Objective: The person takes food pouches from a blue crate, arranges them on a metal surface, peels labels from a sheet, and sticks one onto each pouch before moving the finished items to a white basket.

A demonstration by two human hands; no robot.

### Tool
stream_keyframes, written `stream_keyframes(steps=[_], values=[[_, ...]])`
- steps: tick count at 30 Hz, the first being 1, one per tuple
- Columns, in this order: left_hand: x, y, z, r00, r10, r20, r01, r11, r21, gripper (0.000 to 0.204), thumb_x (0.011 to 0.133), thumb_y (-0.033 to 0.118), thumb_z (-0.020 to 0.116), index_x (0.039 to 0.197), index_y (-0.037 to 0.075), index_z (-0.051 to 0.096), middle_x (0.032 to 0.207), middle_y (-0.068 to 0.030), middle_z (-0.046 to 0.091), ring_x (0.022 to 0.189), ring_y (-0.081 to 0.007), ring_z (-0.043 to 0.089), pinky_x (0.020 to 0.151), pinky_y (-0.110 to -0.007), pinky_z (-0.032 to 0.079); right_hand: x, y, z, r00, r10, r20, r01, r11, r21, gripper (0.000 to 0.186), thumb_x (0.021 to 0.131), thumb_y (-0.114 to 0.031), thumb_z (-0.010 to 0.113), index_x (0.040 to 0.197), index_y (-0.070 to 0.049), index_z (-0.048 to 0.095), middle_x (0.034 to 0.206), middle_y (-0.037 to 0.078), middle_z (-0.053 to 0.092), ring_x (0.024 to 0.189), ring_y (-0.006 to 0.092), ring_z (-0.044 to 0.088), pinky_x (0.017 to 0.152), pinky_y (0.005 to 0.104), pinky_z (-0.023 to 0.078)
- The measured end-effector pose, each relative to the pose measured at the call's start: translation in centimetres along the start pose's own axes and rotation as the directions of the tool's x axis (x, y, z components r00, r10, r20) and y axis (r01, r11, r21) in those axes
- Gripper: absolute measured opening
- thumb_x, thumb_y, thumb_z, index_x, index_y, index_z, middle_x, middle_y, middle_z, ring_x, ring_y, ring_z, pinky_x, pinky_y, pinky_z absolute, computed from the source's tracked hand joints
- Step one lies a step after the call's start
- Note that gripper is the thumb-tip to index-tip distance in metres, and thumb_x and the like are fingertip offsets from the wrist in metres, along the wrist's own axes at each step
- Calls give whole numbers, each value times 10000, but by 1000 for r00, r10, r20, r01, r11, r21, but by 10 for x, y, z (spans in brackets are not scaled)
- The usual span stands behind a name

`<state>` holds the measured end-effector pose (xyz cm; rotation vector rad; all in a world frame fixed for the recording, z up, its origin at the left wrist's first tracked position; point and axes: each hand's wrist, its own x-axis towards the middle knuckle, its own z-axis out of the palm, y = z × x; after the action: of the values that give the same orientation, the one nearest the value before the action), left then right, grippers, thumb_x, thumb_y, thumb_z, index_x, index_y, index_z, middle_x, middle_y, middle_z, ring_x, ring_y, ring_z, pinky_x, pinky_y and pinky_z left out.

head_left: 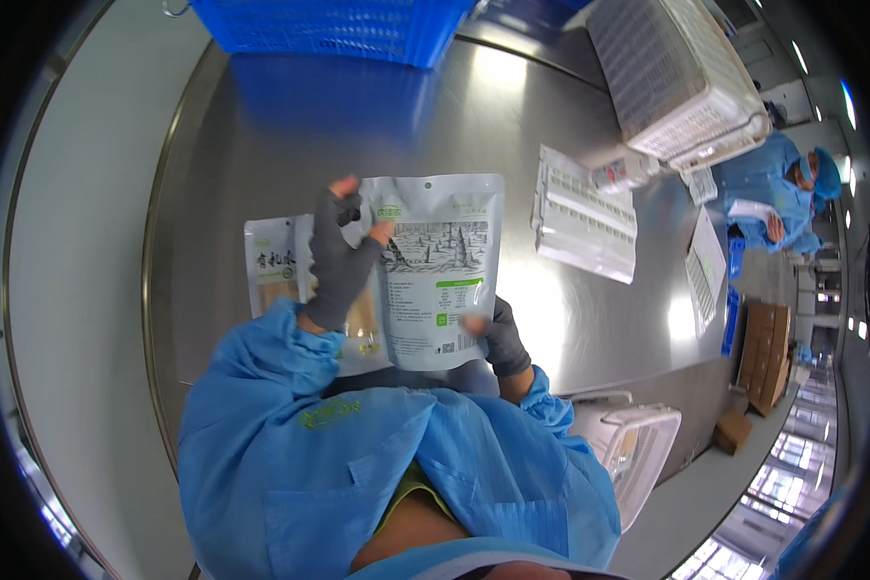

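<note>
One pouch (420, 319), likely light, soft, slippery and best gripped by its edges, is between the right hand (501, 338), pinching it low, and the left hand (343, 256), loosely spread at its upper side.

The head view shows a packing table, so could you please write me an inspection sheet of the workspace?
Surface: metal table, shiny, with bright glare.
Job's things: white printed pouch in front of the person; more pouches lie to its left.
Clutter: label-like sheets, white bottle and white crate at right; blue crate at the far edge.
Hands: both in grey fingerless gloves; right hand grips the pouch's lower right edge; left hand is at its left edge, grip unclear.
Cables: nothing seen.
Surroundings: co-worker in blue and brown cartons at right.
</note>
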<state>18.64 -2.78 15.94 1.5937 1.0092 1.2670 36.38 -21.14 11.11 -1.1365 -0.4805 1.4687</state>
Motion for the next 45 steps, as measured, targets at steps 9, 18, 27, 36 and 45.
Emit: stream_keyframes(steps=[9,18,27,36,45], values=[[3,-47,-2,786,-359,503,549,780,-301,310,926,197,615,1193,39,629,1119,-50,657,1018,-131,579,878,-283,458,-28,42,-5,998,51,33,-58,961,272,585,747,-157,730,1263,51,547,1166,176,645,1017,285,650,909,395,531],[35,-82,-20,765,-504,401,642,648,-410,408,977,367,538,1085,-13,640,923,-105,689,796,-185,660,708,-327,555,-43,-3,-10,980,110,-166,-129,986,-108,560,833,-228,719,1289,36,528,1154,151,639,982,223,634,862,334,524],[83,-132,-128,839,-544,13,516,789,-333,349,973,335,538,1031,14,665,919,-94,680,806,-178,656,701,-307,546,-22,-9,98,995,-82,-64,-51,149,-988,510,826,-306,702,1251,-74,540,1045,194,658,867,376,666,726,426,538],[152,-121,-147,994,-86,66,67,966,249,292,917,229,642,1131,32,622,1073,-85,629,915,-176,607,797,-309,490,69,-70,90,898,-357,257,272,-9,-962,467,807,-267,709,1232,-116,588,1135,90,643,959,292,636,804,390,523],[332,-53,-97,744,610,272,-585,399,706,598,815,289,704,1335,85,491,1363,-118,491,1284,-335,434,1045,-502,359,254,-228,106,328,-749,575,131,-567,-813,763,652,-188,778,1345,-108,470,1309,149,513,1182,349,496,956,451,427]])
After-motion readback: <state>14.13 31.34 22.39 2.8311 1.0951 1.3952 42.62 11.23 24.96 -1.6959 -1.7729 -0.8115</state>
